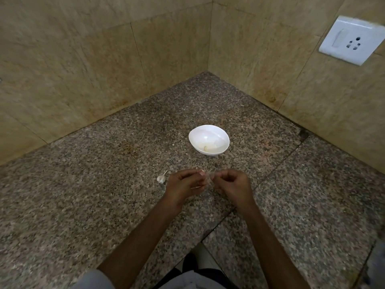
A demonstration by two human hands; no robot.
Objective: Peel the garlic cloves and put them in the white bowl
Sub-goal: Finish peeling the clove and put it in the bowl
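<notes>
Up on the right wall, one white socket [352,39] is sitting above the granite counter [83,184]. One white bowl [209,140] is standing beyond both hands, unblocked, holding one peeled clove [206,148]. One garlic piece [161,178] is lying just left of the left hand [185,184], which is pinching a pale scrap [201,174]. The right hand [233,184] is curling beside it, its grasp too blurred to tell.

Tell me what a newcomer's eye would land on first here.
The white bowl stands out on the granite counter, one pale clove inside. Nearer the camera, the left hand and right hand pinch a small pale piece, blurred. A garlic piece lies left of them.
</notes>
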